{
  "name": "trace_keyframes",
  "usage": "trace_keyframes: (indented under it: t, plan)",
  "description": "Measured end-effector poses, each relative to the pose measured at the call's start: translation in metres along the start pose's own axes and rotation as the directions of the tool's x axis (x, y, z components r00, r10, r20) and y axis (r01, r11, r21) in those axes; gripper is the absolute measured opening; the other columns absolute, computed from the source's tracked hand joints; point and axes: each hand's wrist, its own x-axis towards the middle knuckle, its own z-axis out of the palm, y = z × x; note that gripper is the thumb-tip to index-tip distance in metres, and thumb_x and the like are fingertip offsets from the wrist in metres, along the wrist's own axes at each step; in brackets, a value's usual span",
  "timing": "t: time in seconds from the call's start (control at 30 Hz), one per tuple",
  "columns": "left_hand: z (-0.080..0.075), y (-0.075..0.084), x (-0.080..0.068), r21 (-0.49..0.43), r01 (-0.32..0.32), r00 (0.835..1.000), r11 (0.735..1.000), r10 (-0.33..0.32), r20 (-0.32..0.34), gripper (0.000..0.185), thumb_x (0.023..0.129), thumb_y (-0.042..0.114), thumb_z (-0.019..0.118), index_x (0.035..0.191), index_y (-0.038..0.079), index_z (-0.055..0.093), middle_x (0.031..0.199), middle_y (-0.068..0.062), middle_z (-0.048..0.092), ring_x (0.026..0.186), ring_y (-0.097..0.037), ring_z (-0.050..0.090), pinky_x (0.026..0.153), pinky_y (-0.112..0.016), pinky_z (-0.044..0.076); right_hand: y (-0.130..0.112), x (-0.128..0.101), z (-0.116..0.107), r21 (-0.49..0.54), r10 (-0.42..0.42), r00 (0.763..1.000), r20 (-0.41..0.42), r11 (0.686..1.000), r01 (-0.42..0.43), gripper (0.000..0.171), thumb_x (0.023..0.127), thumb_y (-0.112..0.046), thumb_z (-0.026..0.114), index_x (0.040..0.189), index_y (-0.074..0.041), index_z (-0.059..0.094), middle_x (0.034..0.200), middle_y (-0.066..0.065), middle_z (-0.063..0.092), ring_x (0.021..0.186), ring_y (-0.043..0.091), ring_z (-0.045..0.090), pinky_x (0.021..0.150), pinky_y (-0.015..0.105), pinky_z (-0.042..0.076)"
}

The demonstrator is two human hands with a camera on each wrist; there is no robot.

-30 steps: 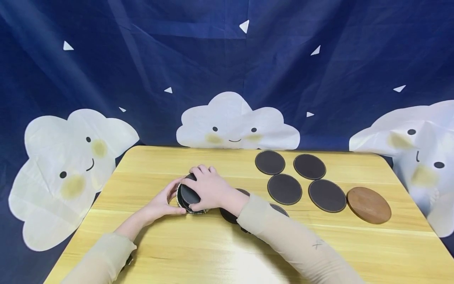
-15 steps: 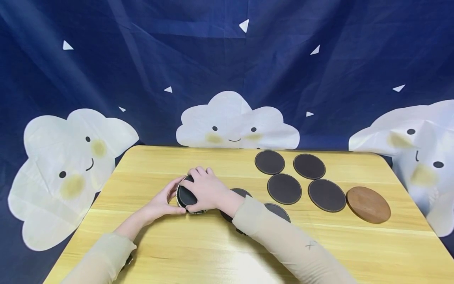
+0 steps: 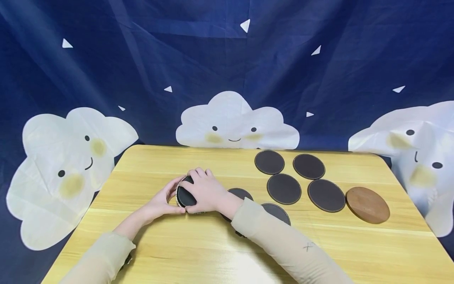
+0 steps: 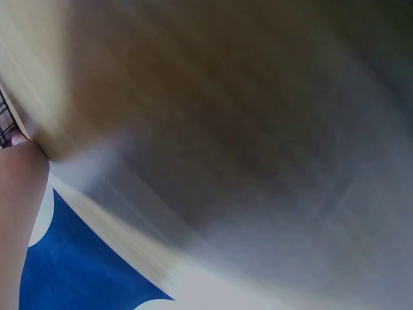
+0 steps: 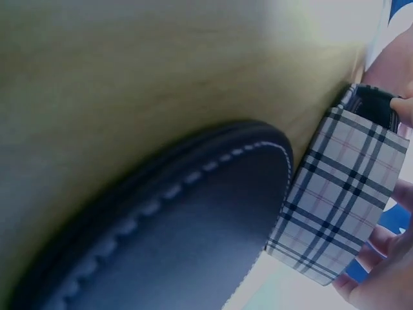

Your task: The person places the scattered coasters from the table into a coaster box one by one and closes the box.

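In the head view my left hand (image 3: 157,205) curves round the left side of a round holder with a black-and-white plaid wall (image 5: 339,194). My right hand (image 3: 209,193) spans its top, fingers at the far rim and thumb at the near one, holding a black round coaster (image 3: 185,197) that sits level in the holder's mouth. The palm hides the coaster's right part. In the right wrist view the holder's black lining shows at its opening. Only a strip of the plaid wall and part of the hand appear in the left wrist view.
Several dark stitched coasters (image 3: 283,189) lie flat on the wooden table (image 3: 170,252) to the right. Two of them, one being a near coaster (image 3: 278,213), are partly under my right forearm. A brown wooden-looking disc (image 3: 367,205) lies farthest right. A blue cloud-print cloth (image 3: 227,59) hangs behind.
My right hand has lowered the coaster from a tilt above the holder until it lies level in the opening. The left hand has stayed round the holder.
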Motion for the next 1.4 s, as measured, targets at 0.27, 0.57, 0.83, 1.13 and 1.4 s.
trace_keyframes:
  t: [0.27,0.57,0.83,1.13,1.4]
  plan:
    - [0.0,-0.002,0.002,0.015,-0.029,1.0,0.999,0.029,-0.004,0.109,0.083,0.01,0.092,0.168,0.011,0.025,0.171,-0.022,0.03,0.134,0.016,0.046,0.109,-0.003,0.03,-0.003,-0.004,0.002,-0.04,-0.005,1.0,-0.008,0.999,0.005,0.076,0.086,-0.065,0.075,0.149,-0.029,0.053,0.151,0.005,0.05,0.137,0.025,0.048,0.105,0.043,0.044]
    - [0.0,-0.001,0.003,0.017,-0.038,0.999,0.999,0.039,-0.01,0.108,0.083,0.007,0.091,0.168,0.01,0.025,0.17,-0.024,0.031,0.133,0.015,0.047,0.109,-0.003,0.032,-0.003,-0.005,0.003,-0.076,0.001,1.0,-0.012,0.997,-0.002,0.08,0.087,-0.065,0.075,0.153,-0.028,0.049,0.154,0.005,0.048,0.138,0.024,0.048,0.105,0.042,0.044]
    - [0.0,-0.002,0.004,0.019,-0.044,0.999,0.999,0.044,-0.008,0.107,0.083,0.007,0.091,0.168,0.01,0.025,0.169,-0.025,0.032,0.134,0.015,0.046,0.11,-0.002,0.03,0.0,-0.007,0.002,-0.073,-0.01,1.0,0.004,0.997,0.01,0.079,0.089,-0.065,0.075,0.153,-0.028,0.049,0.156,0.005,0.046,0.14,0.023,0.047,0.109,0.042,0.045]
    - [-0.002,-0.003,0.003,0.013,-0.078,0.997,0.997,0.078,0.004,0.108,0.083,0.004,0.09,0.167,0.001,0.022,0.165,-0.035,0.031,0.13,0.015,0.051,0.109,-0.004,0.034,0.003,-0.016,-0.008,-0.057,-0.032,0.999,0.042,0.998,0.035,0.078,0.09,-0.062,0.074,0.154,-0.025,0.05,0.155,0.007,0.048,0.143,0.024,0.045,0.113,0.041,0.045]
    - [0.0,-0.002,0.001,0.01,-0.085,0.996,0.996,0.085,0.005,0.107,0.083,0.003,0.089,0.167,0.002,0.022,0.163,-0.035,0.034,0.131,0.014,0.051,0.109,-0.003,0.035,0.007,-0.028,-0.012,-0.045,-0.049,0.998,0.041,0.998,0.051,0.078,0.091,-0.063,0.073,0.155,-0.026,0.049,0.154,0.005,0.049,0.145,0.023,0.043,0.115,0.042,0.044]
